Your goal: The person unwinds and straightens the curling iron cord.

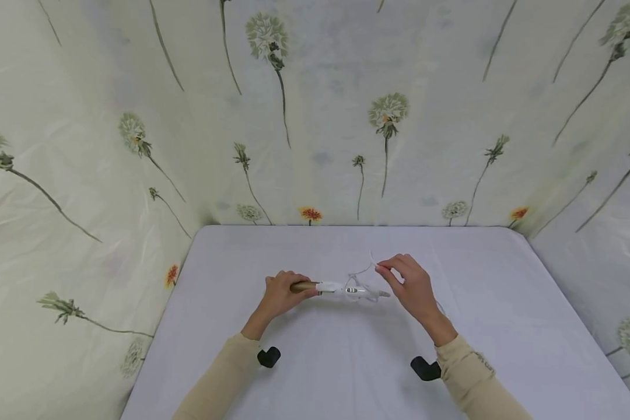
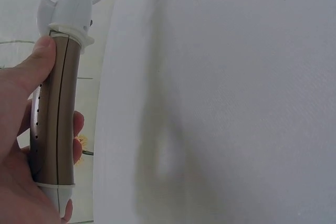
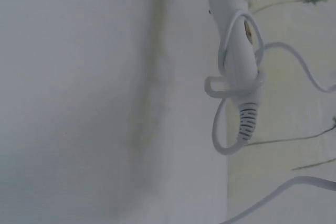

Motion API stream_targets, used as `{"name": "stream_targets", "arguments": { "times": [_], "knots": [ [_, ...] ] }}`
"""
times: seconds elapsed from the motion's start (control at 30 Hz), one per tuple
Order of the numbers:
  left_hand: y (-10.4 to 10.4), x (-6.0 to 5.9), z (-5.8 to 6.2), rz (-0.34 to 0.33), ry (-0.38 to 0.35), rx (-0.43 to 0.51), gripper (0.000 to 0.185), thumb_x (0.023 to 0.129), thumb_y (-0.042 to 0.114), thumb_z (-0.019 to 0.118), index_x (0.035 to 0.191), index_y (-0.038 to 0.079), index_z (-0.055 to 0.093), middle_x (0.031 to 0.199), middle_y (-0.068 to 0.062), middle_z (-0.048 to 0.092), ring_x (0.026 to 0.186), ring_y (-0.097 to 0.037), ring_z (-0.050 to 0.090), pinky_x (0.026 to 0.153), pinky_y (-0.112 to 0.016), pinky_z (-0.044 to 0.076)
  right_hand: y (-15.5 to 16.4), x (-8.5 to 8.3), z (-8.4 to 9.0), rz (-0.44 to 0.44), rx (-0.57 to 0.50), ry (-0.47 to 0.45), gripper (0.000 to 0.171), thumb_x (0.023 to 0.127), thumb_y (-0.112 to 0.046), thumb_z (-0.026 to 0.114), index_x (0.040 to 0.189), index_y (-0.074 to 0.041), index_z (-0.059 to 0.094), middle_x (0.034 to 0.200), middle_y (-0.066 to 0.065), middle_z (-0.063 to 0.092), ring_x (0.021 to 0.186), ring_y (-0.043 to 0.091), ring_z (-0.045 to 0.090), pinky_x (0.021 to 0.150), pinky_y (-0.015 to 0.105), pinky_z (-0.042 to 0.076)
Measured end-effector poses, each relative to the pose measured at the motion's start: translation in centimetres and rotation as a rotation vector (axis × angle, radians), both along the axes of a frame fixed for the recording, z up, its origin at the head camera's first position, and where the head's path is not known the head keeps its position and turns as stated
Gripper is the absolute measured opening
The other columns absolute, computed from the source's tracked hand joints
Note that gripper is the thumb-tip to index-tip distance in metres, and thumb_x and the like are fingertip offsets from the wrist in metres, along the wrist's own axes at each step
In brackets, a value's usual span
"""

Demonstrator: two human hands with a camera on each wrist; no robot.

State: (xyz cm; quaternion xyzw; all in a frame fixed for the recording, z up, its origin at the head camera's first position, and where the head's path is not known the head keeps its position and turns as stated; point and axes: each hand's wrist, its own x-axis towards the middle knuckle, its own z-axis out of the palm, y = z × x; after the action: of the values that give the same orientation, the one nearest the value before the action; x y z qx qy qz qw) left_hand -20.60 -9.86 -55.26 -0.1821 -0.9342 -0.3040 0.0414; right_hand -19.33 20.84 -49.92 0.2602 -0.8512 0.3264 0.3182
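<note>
A hair styling iron [image 1: 328, 287] with a brown-gold barrel and a white handle is held above the table, lying crosswise. My left hand [image 1: 282, 293] grips its barrel [image 2: 62, 114], thumb along one side and fingers curled behind. The white handle [image 3: 239, 56] points right, with its power cord [image 3: 227, 93] looped around it in several turns. To the right of the handle's end, my right hand [image 1: 413, 287] pinches a stretch of the cord between thumb and fingertips, raised above the iron. The right hand is outside the right wrist view.
A white cloth covers the table [image 1: 346, 361]. Behind and beside it hang curtains [image 1: 325, 116] printed with dandelions. Black angled pieces [image 1: 269, 357] show beside both wrists. Another length of cord [image 3: 299, 181] crosses the lower right of the right wrist view.
</note>
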Motion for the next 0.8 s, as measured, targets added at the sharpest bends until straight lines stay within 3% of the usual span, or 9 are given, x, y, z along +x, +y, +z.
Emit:
{"name": "stream_targets", "arguments": {
  "times": [0.3,0.53,0.8],
  "knots": [
    [-0.2,0.0,-0.2,-0.039,-0.037,-0.001,0.038,0.077,0.056,0.069,0.103,0.029,0.072,0.084,0.01,0.064,0.075,-0.007,0.046,0.07,-0.032,0.022,0.9,-0.7,-0.5,-0.074,0.064,-0.033,0.013,0.078,-0.017,0.076,0.089,-0.013,0.071,0.078,-0.005,0.064,0.076,0.01,0.054,0.064,0.02,0.039],
    [-0.4,0.2,-0.3,-0.053,-0.079,0.008,0.039,0.078,0.055,0.068,0.105,0.028,0.071,0.086,0.01,0.063,0.078,-0.008,0.048,0.072,-0.033,0.022,1.5,-1.2,-1.8,-0.103,0.12,-0.097,0.014,0.081,-0.021,0.074,0.091,-0.013,0.071,0.08,-0.004,0.066,0.078,0.014,0.057,0.063,0.033,0.047],
    [-0.7,0.3,-0.5,-0.071,-0.072,0.042,0.037,0.079,0.056,0.067,0.105,0.03,0.071,0.088,0.013,0.064,0.08,-0.006,0.048,0.074,-0.034,0.023,2.0,-1.5,-3.4,-0.124,0.154,-0.17,0.012,0.082,-0.021,0.073,0.092,-0.015,0.071,0.08,-0.006,0.066,0.073,0.013,0.054,0.062,0.031,0.046]
  ]
}}
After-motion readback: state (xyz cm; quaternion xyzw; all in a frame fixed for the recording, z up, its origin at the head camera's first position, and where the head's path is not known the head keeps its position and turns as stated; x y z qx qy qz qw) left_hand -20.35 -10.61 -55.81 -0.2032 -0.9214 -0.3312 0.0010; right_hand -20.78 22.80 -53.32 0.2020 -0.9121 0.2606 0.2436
